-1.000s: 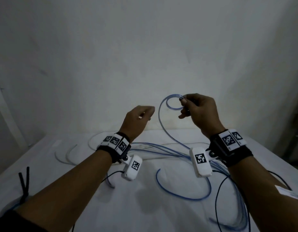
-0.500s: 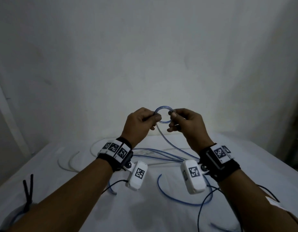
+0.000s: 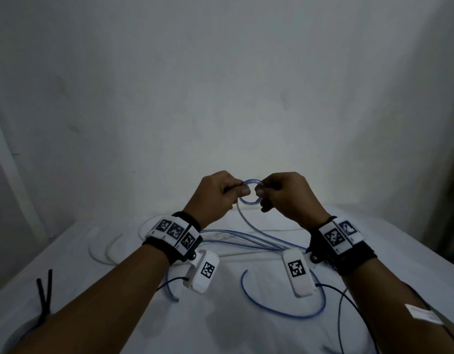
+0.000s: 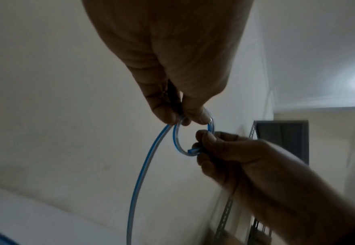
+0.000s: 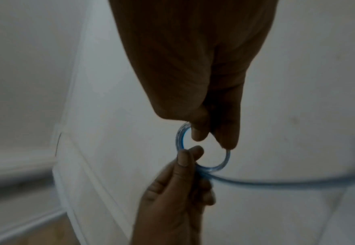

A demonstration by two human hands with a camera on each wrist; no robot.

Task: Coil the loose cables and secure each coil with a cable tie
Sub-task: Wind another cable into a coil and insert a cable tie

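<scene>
A clear cable with a blue stripe is wound into a small coil (image 3: pixel 249 202), held up above the white table (image 3: pixel 124 318). My left hand (image 3: pixel 242 191) pinches the coil's left side between thumb and forefinger. My right hand (image 3: pixel 259 193) pinches its right side. In the left wrist view the left hand (image 4: pixel 180 116) grips the top of the coil (image 4: pixel 175 140), and the right hand (image 4: pixel 201 144) holds the cut end. The rest of the cable (image 3: pixel 249 227) trails down to the table. A thin dark strip shows between the left fingers; I cannot tell what it is.
Several loose blue cables (image 3: pixel 284 314) lie tangled on the table under and to the right of my wrists. White cables (image 3: pixel 109 249) curve at the back left. Black cable ties (image 3: pixel 44 290) stick up near the front left edge. A plain wall stands behind.
The left hand moved right and took hold of the coil's left side. Both hands came together at the centre, and the loop is now tighter.
</scene>
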